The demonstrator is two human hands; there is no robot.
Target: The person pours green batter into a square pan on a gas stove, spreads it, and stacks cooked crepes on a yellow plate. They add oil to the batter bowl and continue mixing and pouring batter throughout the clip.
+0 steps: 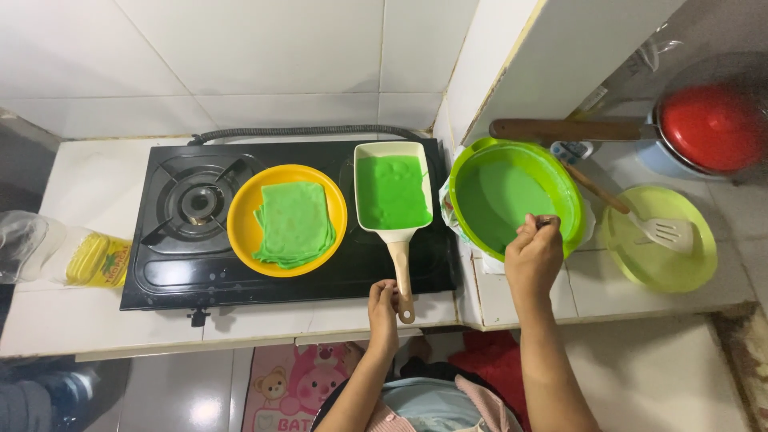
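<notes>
1. White tiles back a black gas stove (160,264) at frame centre, where we stand with both hands out.
2. Our left hand (384,302) closes its fingers around the cream handle of the rectangular pan (392,194), which holds a thin green batter layer over the right burner.
3. Our right hand (534,250) pinches a ladle handle at the rim of the green bowl (560,180) of batter, right of centre.
4. Finished green crepes (294,222) sit on the yellow plate (240,232) (parked on the stove, left of the pan).
5. We judge the risks: a tilted pan spills batter, a lingering layer scorches, and drips between bowl and pan foul the stove.
</notes>
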